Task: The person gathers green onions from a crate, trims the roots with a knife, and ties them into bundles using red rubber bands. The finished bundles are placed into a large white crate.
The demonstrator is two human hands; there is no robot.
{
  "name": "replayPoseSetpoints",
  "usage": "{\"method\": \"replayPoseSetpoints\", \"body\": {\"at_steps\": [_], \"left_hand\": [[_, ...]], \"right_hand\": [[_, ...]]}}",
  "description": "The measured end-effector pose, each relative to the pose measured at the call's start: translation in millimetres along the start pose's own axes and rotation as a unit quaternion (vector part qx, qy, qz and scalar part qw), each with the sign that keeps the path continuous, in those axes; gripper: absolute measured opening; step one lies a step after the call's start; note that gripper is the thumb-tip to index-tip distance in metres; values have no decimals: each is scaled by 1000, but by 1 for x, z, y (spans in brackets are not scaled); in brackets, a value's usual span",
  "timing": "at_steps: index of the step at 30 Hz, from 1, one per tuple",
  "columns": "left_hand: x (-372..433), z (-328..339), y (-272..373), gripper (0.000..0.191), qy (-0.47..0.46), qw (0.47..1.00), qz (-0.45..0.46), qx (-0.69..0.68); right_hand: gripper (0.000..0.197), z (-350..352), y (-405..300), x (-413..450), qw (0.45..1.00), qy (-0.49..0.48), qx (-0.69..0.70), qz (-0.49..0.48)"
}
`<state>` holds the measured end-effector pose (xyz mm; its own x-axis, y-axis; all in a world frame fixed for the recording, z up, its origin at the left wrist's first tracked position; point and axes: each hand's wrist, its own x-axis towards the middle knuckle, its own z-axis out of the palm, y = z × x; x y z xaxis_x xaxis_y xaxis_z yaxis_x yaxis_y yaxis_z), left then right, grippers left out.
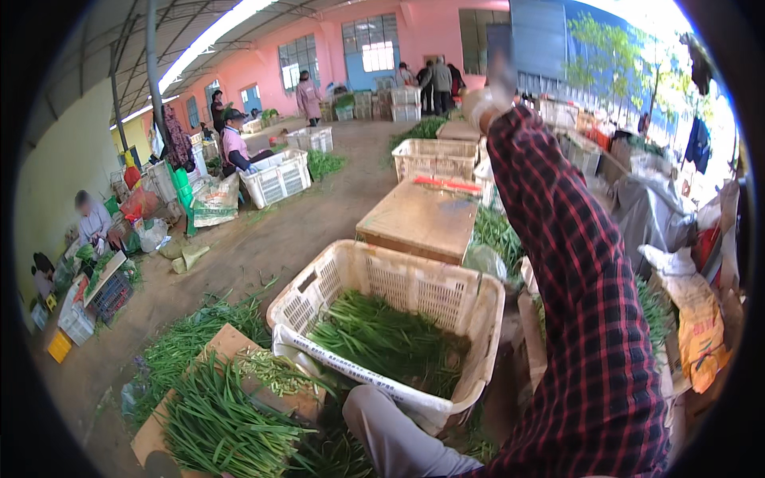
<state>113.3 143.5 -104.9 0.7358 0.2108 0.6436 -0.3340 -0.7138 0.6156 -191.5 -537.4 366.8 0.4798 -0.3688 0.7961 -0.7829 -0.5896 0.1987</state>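
My right arm, in a red and black checked sleeve, stretches far forward and up. At its end my right hand shows a whitish covering near the wrist; its fingers are blurred, so what they do cannot be told. My left hand is out of view. Before me stands a dirty white plastic crate with long green leafy stalks inside and a printed white strip over its near rim. To its left, a pile of green stalks and pale trimmed pieces lie on a wooden board. My knee is against the crate's near side.
Beyond the crate stands a wooden-topped box, then another white crate. More greens lie on the floor at left. A seated person is beside a white crate. An orange and white sack is at right.
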Motion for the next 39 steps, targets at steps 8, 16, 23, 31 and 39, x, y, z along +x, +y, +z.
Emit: {"method": "replayPoseSetpoints", "body": {"at_steps": [8, 16, 23, 31, 39], "left_hand": [[12, 1, -24, 62, -30, 998, 36, -34], [17, 5, -15, 61, -60, 997, 4, -40], [18, 10, -6, 61, -99, 987, -64, -108], [6, 9, 11, 60, -160, 847, -321, -394], [-4, -13, -4, 60, -188, 683, -447, -546]], "right_hand": [[19, 83, -131, -178, 914, -315, 174, -188], [29, 0, -302, -302, 732, -365, 556, -149], [35, -35, -352, -335, 672, -452, 574, -121], [37, -57, -381, -365, 683, -445, 557, -157], [39, -77, -393, -391, 670, -455, 561, -173]]}}
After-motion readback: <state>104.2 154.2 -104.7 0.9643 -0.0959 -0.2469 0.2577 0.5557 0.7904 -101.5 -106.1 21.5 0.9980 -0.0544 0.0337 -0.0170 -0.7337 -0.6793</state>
